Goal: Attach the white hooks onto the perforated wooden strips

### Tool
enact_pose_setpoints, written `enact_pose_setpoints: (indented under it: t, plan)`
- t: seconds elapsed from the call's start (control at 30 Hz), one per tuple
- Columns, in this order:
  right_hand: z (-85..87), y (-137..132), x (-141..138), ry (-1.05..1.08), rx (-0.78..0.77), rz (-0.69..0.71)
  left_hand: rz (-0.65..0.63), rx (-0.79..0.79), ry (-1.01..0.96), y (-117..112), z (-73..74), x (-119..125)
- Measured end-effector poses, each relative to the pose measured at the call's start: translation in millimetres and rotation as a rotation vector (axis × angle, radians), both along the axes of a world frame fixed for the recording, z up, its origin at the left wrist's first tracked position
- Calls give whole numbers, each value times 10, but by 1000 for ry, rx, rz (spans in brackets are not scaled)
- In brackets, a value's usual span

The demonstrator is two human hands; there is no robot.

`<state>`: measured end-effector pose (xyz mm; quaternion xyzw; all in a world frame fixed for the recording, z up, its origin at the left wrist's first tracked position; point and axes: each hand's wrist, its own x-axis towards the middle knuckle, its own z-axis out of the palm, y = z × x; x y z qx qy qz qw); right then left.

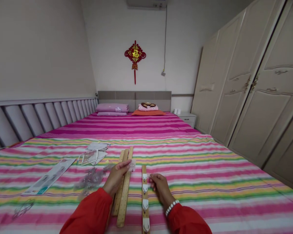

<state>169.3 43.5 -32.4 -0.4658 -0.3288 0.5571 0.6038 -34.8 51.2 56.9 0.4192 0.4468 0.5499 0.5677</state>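
Striped sheet (224, 175) on a bed (127, 125), headboard (117, 95) at the far end, wardrobe (227, 74) on the right. Left hand (117, 175) pinches a small clear plastic piece (132, 165) at its fingertips, by the far part of some wooden strips (121, 214); right hand (161, 187) is curled just right of a separate wooden bar (144, 169) with four white hooks (145, 204) in a row, can't tell if it's gripping anything. Clear bits (91, 178) lie left of the left hand, long package (51, 177) farther left.

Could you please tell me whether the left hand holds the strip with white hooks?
No, the left hand pinches a small clear piece, while the strip with white hooks lies beside the right hand.
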Motion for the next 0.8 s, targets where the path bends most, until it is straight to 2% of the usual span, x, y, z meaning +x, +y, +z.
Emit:
enact_pose_setpoints:
  t: [0.2, 0.3, 0.5, 0.63, 0.8]
  plan:
    - [389, -41, -63, 15, 78, 132, -13, 36, 24, 47, -100, 311]
    - [479, 14, -102, 39, 80, 137, -24, 14, 38, 103, -180, 430]
    - [472, 172, -127, 43, 78, 85, -47, -13, 34, 260, -313, 553]
    - [455, 309, -113, 34, 75, 72, 48, 32, 19, 420, -373, 599]
    - [363, 512, -85, 11, 49, 37, 161, -55, 26, 609, -485, 665]
